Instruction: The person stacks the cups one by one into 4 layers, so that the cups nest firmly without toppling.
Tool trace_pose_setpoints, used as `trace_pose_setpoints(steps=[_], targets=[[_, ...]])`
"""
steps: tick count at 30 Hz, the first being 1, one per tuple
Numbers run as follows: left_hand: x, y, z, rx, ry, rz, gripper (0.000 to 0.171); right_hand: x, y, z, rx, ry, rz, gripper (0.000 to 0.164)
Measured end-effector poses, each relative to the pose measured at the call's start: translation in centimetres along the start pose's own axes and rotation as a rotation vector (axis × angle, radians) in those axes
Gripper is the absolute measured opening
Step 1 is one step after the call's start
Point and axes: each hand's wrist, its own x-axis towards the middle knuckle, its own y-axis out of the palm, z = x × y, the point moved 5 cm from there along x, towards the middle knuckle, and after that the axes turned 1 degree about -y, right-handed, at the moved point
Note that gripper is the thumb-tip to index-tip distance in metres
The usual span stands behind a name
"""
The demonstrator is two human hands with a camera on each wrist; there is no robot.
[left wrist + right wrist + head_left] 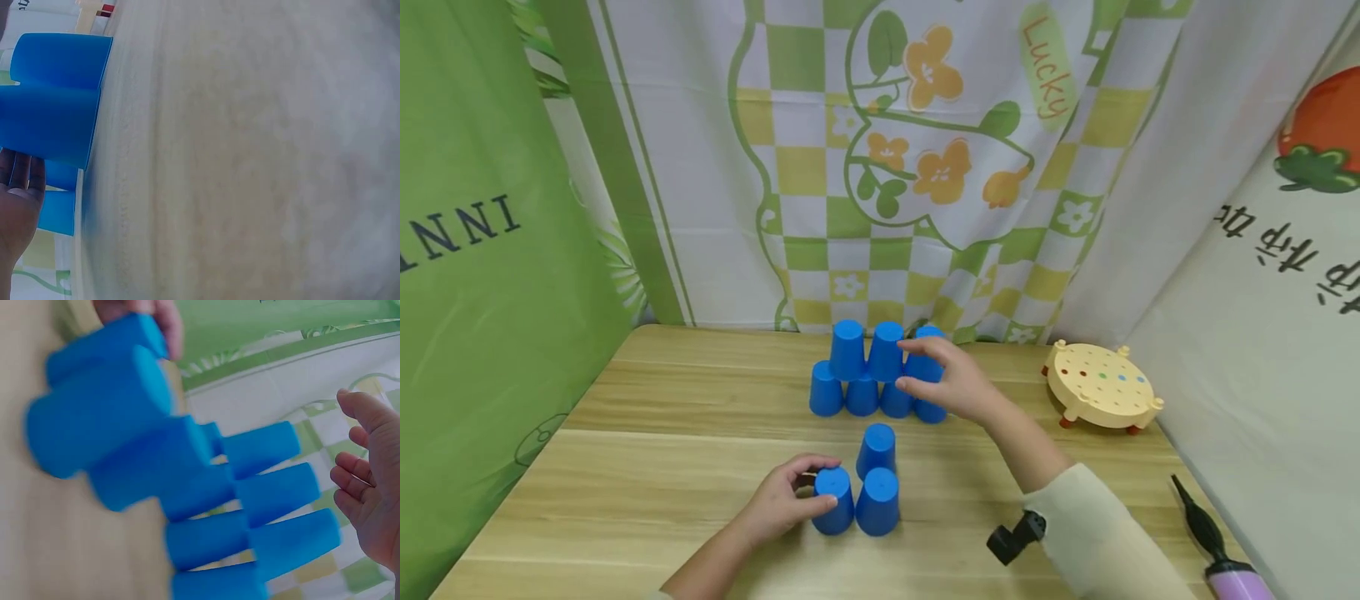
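Observation:
At the near middle of the table, my left hand [786, 500] grips an upside-down blue cup [832, 506], thumb on its near side and fingers around its far left. A second blue cup [877, 504] stands right beside it, with a third blue cup [877, 450] just behind. Farther back is a two-level stack: several upside-down cups in the bottom row [826, 392] and three in the top row [847, 352]. My right hand [958, 383] is at the stack's right end, fingers and thumb apart. In the right wrist view, that hand [375, 481] holds nothing.
A round cream pegboard [1101, 385] with short legs stands at the back right of the table. Near the right edge lies a black-and-purple pump [1217, 542]. Patterned curtains [820, 208] hang behind the table and at both sides.

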Motion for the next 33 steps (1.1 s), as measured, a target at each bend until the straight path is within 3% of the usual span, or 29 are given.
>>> trace_pose_setpoints(steps=[7,14,22,33], targets=[[0.0,-0.1,0.2,0.001,-0.003,-0.006,0.048,-4.4,3.9,-1.0,0.083,-0.021,-0.001,0.049],[0.0,0.0,0.2,0.001,0.003,-0.005,0.049,-7.0,7.7,-1.6,0.151,-0.006,0.061,0.050],[0.0,0.0,0.2,0.009,0.007,-0.003,0.050,-8.0,10.2,-2.6,0.192,0.070,0.158,0.053],[0.0,-0.3,0.1,0.001,-0.011,0.020,0.055,-8.0,10.9,-3.1,0.210,0.133,0.181,0.054]])
